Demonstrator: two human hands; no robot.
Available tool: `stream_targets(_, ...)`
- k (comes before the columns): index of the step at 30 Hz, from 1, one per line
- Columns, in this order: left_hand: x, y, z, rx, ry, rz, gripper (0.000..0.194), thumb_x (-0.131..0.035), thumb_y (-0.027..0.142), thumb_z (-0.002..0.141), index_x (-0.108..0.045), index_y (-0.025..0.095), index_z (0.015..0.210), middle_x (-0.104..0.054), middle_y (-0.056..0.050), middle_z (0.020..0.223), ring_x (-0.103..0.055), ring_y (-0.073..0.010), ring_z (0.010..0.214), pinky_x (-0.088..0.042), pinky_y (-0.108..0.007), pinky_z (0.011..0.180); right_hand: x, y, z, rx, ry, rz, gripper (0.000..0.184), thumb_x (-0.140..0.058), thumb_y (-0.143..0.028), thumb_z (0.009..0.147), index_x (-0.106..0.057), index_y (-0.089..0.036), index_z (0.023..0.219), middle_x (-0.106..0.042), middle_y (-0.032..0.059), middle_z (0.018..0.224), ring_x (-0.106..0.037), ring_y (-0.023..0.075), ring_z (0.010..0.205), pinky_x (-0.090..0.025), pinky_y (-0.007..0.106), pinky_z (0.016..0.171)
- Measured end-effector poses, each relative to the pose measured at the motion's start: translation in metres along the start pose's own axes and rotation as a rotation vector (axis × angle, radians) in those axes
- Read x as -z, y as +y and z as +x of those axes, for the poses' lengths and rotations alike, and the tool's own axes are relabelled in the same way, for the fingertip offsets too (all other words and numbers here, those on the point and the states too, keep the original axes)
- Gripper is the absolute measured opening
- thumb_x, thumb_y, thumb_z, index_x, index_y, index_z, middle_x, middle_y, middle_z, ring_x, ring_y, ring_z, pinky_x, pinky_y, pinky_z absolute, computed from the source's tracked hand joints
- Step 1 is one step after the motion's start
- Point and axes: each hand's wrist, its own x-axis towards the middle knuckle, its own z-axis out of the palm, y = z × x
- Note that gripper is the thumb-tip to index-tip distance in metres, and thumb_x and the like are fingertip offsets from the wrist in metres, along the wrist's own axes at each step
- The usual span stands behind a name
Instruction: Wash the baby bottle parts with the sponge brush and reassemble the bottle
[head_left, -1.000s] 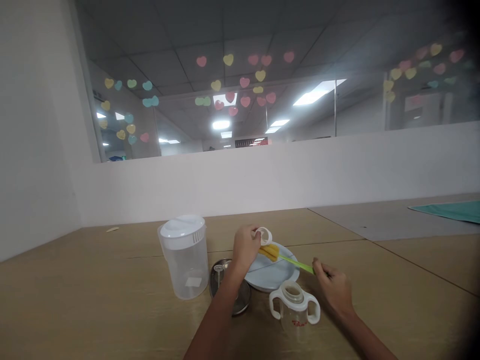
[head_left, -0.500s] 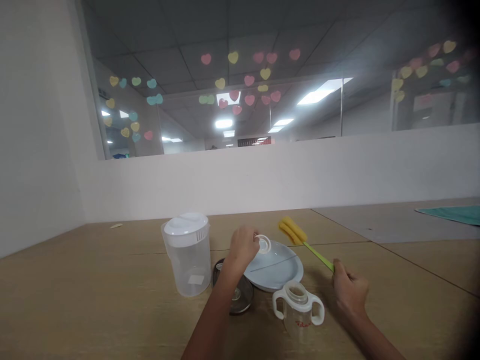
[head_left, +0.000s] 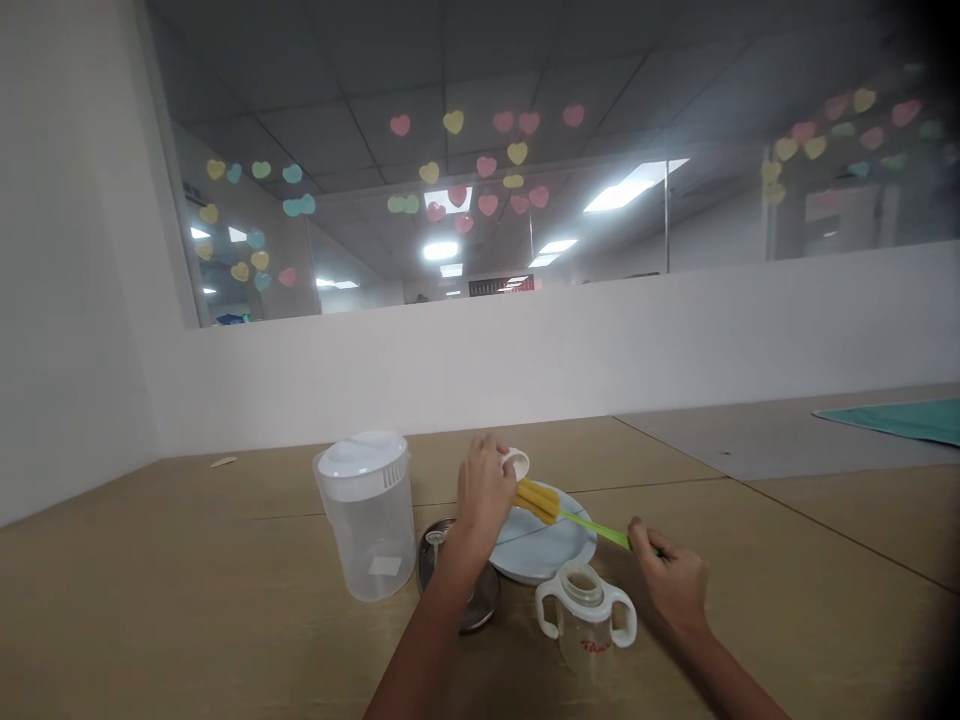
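My left hand [head_left: 484, 485] is closed on a small white ring-shaped cap [head_left: 517, 462] above the pale blue plate [head_left: 544, 550]. In my right hand [head_left: 671, 575] is the green handle of a bottle brush [head_left: 596, 528]. Its yellow sponge head reaches left to my left fingers, just below the cap; whether it touches the cap I cannot tell. In front of the plate stands a clear baby bottle [head_left: 586, 615] with a white two-handled collar and an uncapped mouth. A round dark metal dish [head_left: 484, 605], holding a small clear piece [head_left: 435, 540], lies partly hidden behind my left forearm.
A clear plastic pitcher [head_left: 371, 540] with a white lid stands left of the metal dish. At the far right lies a teal cloth [head_left: 900, 418]. A white wall with a window above it [head_left: 480, 370] borders the wooden table's back edge.
The brush has moved left and down with my right hand, bringing its sponge head to the cap. The cap has turned in my left hand. The whole view has shifted slightly.
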Motion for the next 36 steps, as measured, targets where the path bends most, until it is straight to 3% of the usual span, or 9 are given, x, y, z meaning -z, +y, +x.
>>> stream_targets(4,-0.002,0.007,-0.003,-0.127,-0.096,-0.101,0.006,-0.055,0.016,0.078,-0.053,0.019,0.082,-0.056,0.001,0.083,-0.053,-0.0127,0.079,-0.039,-0.023,0.074,0.002,-0.002,0.001,-0.041,0.028,-0.003,0.040,-0.040,-0.049,0.069,-0.039,-0.018,0.044,-0.036,-0.0010,0.043,-0.038,0.0118,0.049,-0.032,0.021,0.046)
stream_targets(11,-0.004,0.006,-0.006,-0.244,-0.304,-0.196,0.009,-0.061,0.026,0.075,-0.057,0.019,0.079,-0.049,-0.001,0.091,-0.050,-0.0142,0.088,-0.040,-0.025,0.080,0.002,-0.005,-0.001,-0.020,0.068,-0.032,0.040,-0.035,-0.050,0.070,-0.034,-0.020,0.042,-0.029,-0.0021,0.044,-0.038,0.0127,0.046,-0.032,0.022,0.046)
stream_targets(13,-0.007,0.003,-0.005,-0.232,-0.333,-0.202,0.012,-0.060,0.024,0.075,-0.056,0.019,0.085,-0.050,-0.001,0.091,-0.050,-0.0142,0.086,-0.040,-0.026,0.080,0.002,-0.005,-0.001,-0.020,0.078,-0.041,0.040,-0.035,-0.049,0.070,-0.034,-0.020,0.042,-0.028,-0.0021,0.042,-0.037,0.0127,0.046,-0.032,0.022,0.045)
stream_targets(16,-0.009,0.001,-0.005,-0.229,-0.349,-0.188,0.031,-0.062,0.021,0.072,-0.053,0.019,0.102,-0.049,-0.003,0.101,-0.050,-0.0150,0.090,-0.041,-0.027,0.082,0.002,-0.005,-0.002,-0.015,0.080,-0.047,0.039,-0.036,-0.048,0.069,-0.033,-0.020,0.042,-0.028,-0.0020,0.042,-0.037,0.0130,0.047,-0.032,0.023,0.046)
stream_targets(19,-0.008,0.002,-0.007,-0.294,-0.354,-0.096,0.033,-0.060,0.025,0.076,-0.055,0.021,0.109,-0.050,-0.005,0.107,-0.049,-0.0168,0.100,-0.039,-0.028,0.090,0.001,-0.004,-0.003,-0.019,0.080,-0.046,0.039,-0.035,-0.049,0.069,-0.032,-0.020,0.043,-0.028,-0.0017,0.042,-0.036,0.0137,0.048,-0.032,0.024,0.047)
stream_targets(22,-0.009,0.011,-0.012,-0.329,-0.365,0.165,0.023,-0.048,0.028,0.084,-0.062,0.018,0.100,-0.056,-0.007,0.100,-0.050,-0.0202,0.100,-0.041,-0.031,0.088,0.000,-0.004,-0.003,-0.026,0.076,-0.039,0.038,-0.035,-0.050,0.068,-0.031,-0.020,0.044,-0.028,-0.0018,0.042,-0.035,0.0128,0.047,-0.031,0.023,0.046)
stream_targets(26,-0.011,0.026,-0.019,-0.317,-0.385,0.429,0.029,-0.040,0.029,0.089,-0.062,0.012,0.098,-0.060,-0.011,0.096,-0.055,-0.0221,0.094,-0.044,-0.032,0.081,0.000,-0.005,-0.002,-0.007,0.081,-0.049,0.038,-0.035,-0.047,0.068,-0.032,-0.020,0.043,-0.026,-0.0011,0.044,-0.035,0.0111,0.046,-0.029,0.021,0.045)
stream_targets(30,0.002,0.028,-0.019,-0.289,-0.467,0.427,0.029,-0.049,0.034,0.084,-0.060,0.014,0.102,-0.061,-0.010,0.102,-0.056,-0.0219,0.097,-0.045,-0.030,0.083,-0.001,-0.003,-0.001,-0.014,0.069,-0.045,0.037,-0.036,-0.047,0.068,-0.031,-0.020,0.043,-0.024,-0.0012,0.045,-0.032,0.0093,0.046,-0.027,0.020,0.045)
stream_targets(36,0.044,0.004,-0.008,0.032,-0.672,0.553,0.032,-0.053,0.018,0.078,-0.059,0.016,0.110,-0.061,-0.011,0.111,-0.057,-0.0225,0.105,-0.045,-0.029,0.086,-0.001,-0.001,0.001,-0.058,0.053,-0.009,0.037,-0.037,-0.049,0.069,-0.029,-0.021,0.045,-0.021,-0.0026,0.051,-0.031,0.0097,0.049,-0.028,0.022,0.049)
